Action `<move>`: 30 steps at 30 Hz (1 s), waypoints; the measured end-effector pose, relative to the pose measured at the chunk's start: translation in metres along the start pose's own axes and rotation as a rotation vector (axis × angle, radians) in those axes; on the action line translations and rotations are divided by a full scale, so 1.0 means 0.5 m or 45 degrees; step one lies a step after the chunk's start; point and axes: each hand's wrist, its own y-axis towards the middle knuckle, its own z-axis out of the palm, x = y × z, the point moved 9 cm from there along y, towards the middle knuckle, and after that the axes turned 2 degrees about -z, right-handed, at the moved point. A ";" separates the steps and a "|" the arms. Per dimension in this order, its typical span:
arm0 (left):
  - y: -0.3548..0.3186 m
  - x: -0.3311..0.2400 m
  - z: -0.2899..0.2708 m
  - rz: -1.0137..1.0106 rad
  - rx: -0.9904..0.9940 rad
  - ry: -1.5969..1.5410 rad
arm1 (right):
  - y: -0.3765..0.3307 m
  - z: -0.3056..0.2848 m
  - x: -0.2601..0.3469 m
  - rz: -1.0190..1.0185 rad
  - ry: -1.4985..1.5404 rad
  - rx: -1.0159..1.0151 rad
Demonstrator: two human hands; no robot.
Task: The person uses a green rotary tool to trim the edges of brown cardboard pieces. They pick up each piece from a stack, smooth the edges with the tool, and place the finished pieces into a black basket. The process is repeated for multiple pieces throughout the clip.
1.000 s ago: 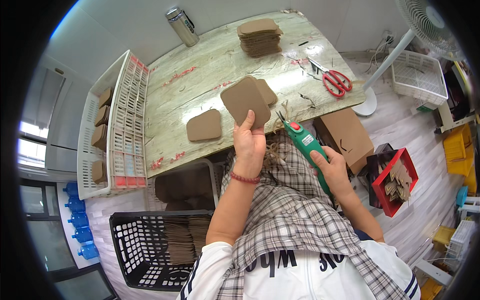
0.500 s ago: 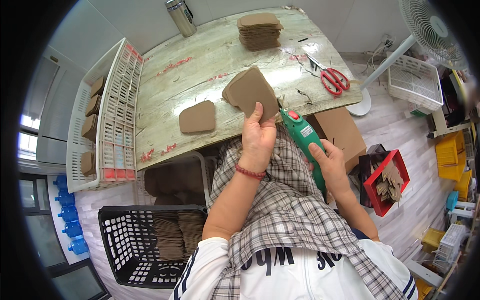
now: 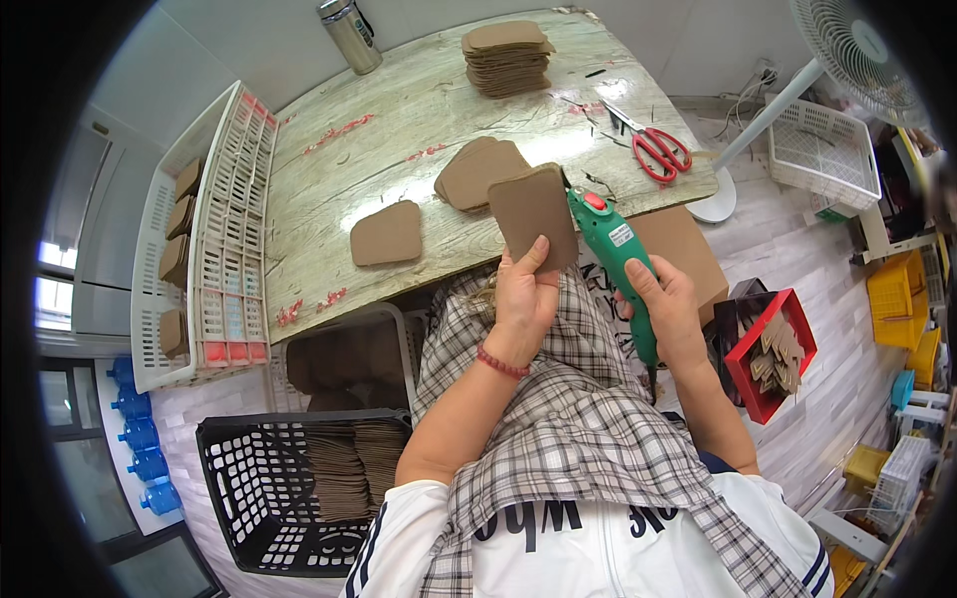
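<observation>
My left hand grips a flat brown rounded piece by its near edge, thumb on top, over the table's front edge. In my right hand is a green handheld electric cutter with a red button. The cutter's dark tip lies close beside the piece's right edge; whether they touch I cannot tell. Behind the held piece, several similar pieces lie in a loose pile. One single piece rests flat to the left of it.
On the wooden table stand a tall brown stack, red-handled scissors and a steel flask. A white crate is at left, a black basket below. A red box with brown scraps and a fan are at right.
The held piece has come away from the loose pile, toward me and to the right. Its left edge now stands clear of most of the pile. The cutter stays beside its right edge.
</observation>
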 end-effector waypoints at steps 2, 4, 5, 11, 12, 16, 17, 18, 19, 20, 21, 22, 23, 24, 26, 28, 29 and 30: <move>-0.003 -0.007 -0.005 -0.006 0.023 0.078 | -0.001 -0.005 -0.001 0.024 0.062 0.005; -0.004 -0.022 -0.014 0.001 0.041 0.172 | -0.003 -0.012 0.002 0.043 0.037 0.020; -0.003 -0.033 -0.021 0.012 0.048 0.226 | -0.005 -0.014 0.003 0.047 0.021 0.021; 0.003 -0.111 -0.031 0.001 0.140 0.663 | -0.024 -0.039 0.001 0.087 -0.106 0.118; 0.002 -0.122 -0.031 -0.017 0.153 0.723 | -0.028 -0.042 -0.002 0.102 -0.134 0.137; -0.006 -0.153 -0.017 -0.061 0.177 0.943 | -0.036 -0.048 -0.013 0.084 -0.233 0.182; -0.007 -0.156 -0.019 -0.071 0.181 0.984 | -0.037 -0.048 -0.016 0.080 -0.257 0.189; -0.008 -0.159 -0.020 -0.081 0.186 1.025 | -0.038 -0.047 -0.019 0.077 -0.280 0.194; -0.008 -0.159 -0.028 -0.103 0.188 1.059 | -0.039 -0.045 -0.023 0.081 -0.285 0.197; -0.009 -0.157 -0.039 -0.125 0.191 1.092 | -0.041 -0.042 -0.026 0.084 -0.289 0.200; -0.011 -0.155 -0.046 -0.148 0.194 1.126 | -0.041 -0.038 -0.028 0.088 -0.294 0.202; -0.015 -0.152 -0.053 -0.169 0.161 1.126 | -0.042 -0.035 -0.026 0.086 -0.293 0.197; -0.021 -0.146 -0.059 -0.191 0.128 1.127 | -0.042 -0.029 -0.022 0.084 -0.293 0.191; -0.026 -0.142 -0.065 -0.212 0.094 1.127 | -0.042 -0.024 -0.020 0.081 -0.292 0.186; -0.035 -0.129 -0.072 -0.272 0.107 1.097 | -0.038 -0.017 -0.022 0.080 -0.279 0.170; -0.044 -0.121 -0.074 -0.306 0.129 1.109 | -0.034 -0.012 -0.022 0.084 -0.268 0.173; -0.049 -0.122 -0.070 -0.328 0.146 1.136 | -0.033 -0.010 -0.020 0.088 -0.264 0.183; -0.049 -0.128 -0.069 -0.323 0.156 1.151 | -0.032 -0.007 -0.019 0.092 -0.261 0.193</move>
